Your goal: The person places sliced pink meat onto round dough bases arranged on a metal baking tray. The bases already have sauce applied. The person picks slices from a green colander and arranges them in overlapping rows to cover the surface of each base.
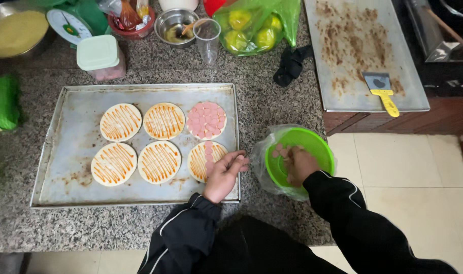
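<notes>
At the upper left of the frame stand a green scale [71,23] with a round white dial, and just below it a clear tub [100,57] with a pale green square lid. Top centre, a green bag [254,25] holds yellowish round fruit, with a clear cup [207,38] and a steel bowl [174,24] to its left. A metal sheet [363,56], stained brown, fills the upper right, and a yellow-handled scraper [383,92] lies on it.

On the granite counter [277,101] in the middle left lies a tray [64,132] with six round bases in two rows. Four carry orange sauce stripes only. The upper right base [206,120] is covered with pink sausage slices; the lower right base [206,160] has sauce and one column of slices.

The left hand [225,175] rests at the lower right base's edge, fingers curled together; whether they pinch a slice cannot be told. The right hand [300,165] reaches into a green bowl [320,144] lined with clear plastic, right of the tray, fingers bent over the slices [279,150] inside; its grip cannot be told.
</notes>
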